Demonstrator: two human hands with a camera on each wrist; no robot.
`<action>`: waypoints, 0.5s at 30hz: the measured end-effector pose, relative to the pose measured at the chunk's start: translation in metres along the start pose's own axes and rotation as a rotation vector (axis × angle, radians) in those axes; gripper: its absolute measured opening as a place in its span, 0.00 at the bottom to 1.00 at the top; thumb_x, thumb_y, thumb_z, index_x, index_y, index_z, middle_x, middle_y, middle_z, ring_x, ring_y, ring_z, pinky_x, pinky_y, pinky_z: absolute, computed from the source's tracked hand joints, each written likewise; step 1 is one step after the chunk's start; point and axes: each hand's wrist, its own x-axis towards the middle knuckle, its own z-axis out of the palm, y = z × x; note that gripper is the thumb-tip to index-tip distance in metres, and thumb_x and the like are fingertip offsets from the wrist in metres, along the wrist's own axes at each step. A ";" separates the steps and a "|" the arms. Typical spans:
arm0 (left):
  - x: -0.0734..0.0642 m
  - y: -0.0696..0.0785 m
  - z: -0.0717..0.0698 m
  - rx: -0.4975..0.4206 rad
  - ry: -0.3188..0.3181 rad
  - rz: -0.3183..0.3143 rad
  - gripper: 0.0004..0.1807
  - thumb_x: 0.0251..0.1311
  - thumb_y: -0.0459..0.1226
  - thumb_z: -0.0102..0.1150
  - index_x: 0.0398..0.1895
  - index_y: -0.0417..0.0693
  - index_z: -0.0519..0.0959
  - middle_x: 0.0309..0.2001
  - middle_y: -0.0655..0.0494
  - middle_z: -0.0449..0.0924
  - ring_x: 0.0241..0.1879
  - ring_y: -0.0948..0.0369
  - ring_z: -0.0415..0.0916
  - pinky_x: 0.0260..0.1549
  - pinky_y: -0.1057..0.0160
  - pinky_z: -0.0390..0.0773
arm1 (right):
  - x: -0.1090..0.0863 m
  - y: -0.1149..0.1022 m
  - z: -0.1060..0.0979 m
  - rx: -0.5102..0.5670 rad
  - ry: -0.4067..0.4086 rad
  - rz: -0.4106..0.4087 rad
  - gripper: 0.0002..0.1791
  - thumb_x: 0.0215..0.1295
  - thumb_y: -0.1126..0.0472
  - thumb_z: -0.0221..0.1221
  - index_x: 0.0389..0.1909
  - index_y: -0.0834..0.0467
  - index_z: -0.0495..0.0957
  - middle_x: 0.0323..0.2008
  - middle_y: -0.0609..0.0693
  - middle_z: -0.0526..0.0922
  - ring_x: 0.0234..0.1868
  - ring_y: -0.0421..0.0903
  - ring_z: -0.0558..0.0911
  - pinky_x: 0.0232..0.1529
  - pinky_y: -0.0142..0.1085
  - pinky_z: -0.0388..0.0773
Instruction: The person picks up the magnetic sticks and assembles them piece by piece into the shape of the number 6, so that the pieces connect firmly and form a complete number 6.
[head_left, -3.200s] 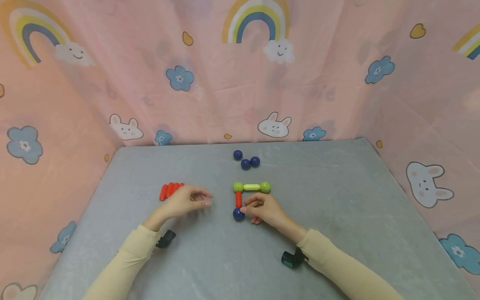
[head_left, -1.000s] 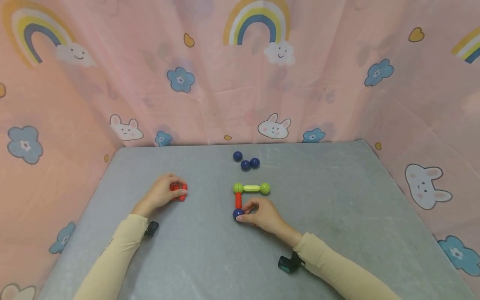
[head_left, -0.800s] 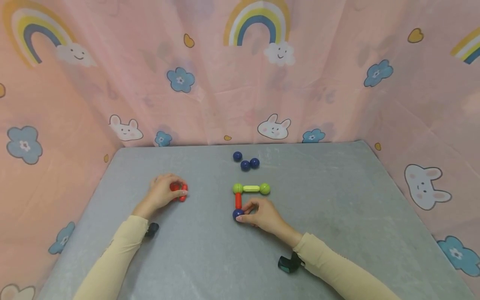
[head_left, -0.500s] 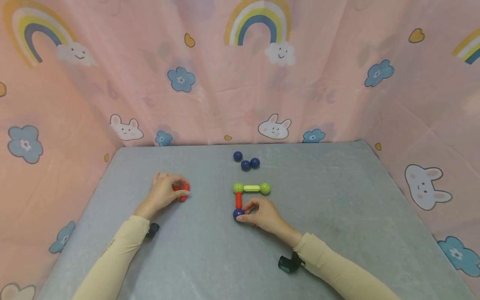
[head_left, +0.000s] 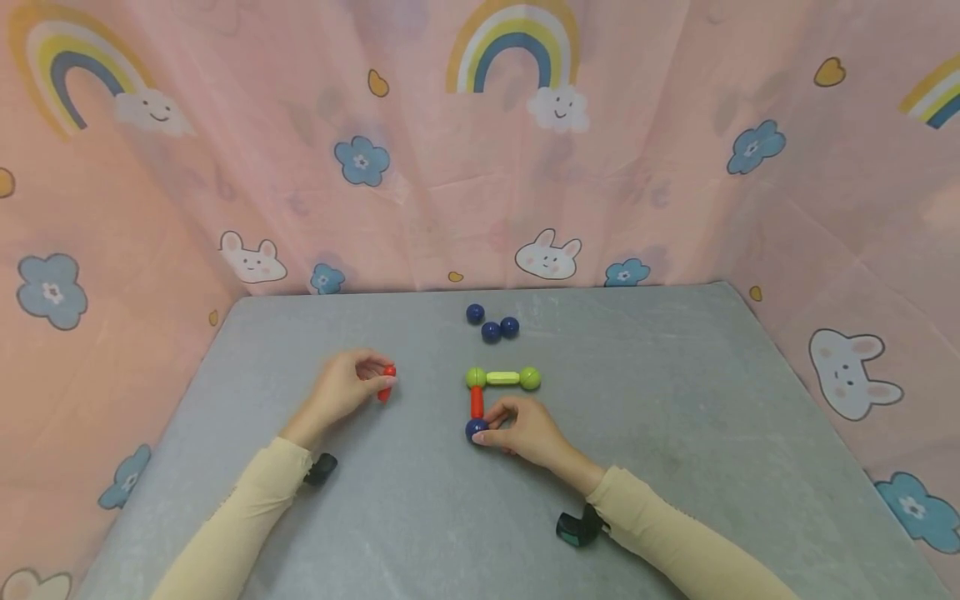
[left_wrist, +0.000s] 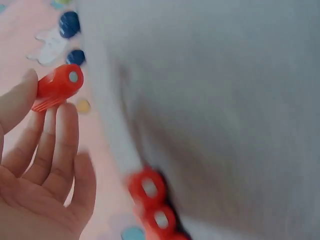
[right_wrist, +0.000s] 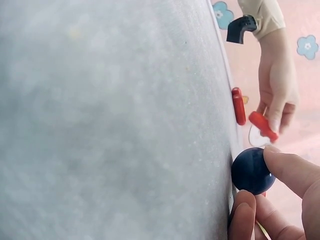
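My left hand (head_left: 341, 390) pinches a red magnetic rod (head_left: 386, 392) between thumb and fingers; its round metal end shows in the left wrist view. The rod is lifted off the table. My right hand (head_left: 528, 429) holds a dark blue ball (right_wrist: 252, 171) between thumb and fingers. That ball joins the near end of another red rod (head_left: 477, 402), whose far end meets a green ball (head_left: 476, 377). From there a light green rod (head_left: 502, 377) runs right to a second green ball (head_left: 530, 377). Several spare red rods (left_wrist: 152, 192) lie on the table, hidden behind my left hand in the head view.
Three loose dark blue balls (head_left: 491, 332) sit toward the back of the grey table (head_left: 637, 367). A pink patterned cloth (head_left: 420, 208) rises behind the table and along its sides.
The left hand first moved left to the red rods, then took one up and carried it a little rightward. The right hand closed on the blue ball and has stayed there.
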 end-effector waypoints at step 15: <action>-0.025 0.034 0.050 -0.390 -0.277 -0.095 0.14 0.61 0.35 0.66 0.49 0.38 0.82 0.39 0.46 0.87 0.32 0.63 0.84 0.35 0.61 0.84 | 0.001 0.001 0.001 -0.004 0.004 0.004 0.15 0.49 0.57 0.76 0.33 0.58 0.82 0.28 0.49 0.83 0.19 0.40 0.74 0.22 0.34 0.75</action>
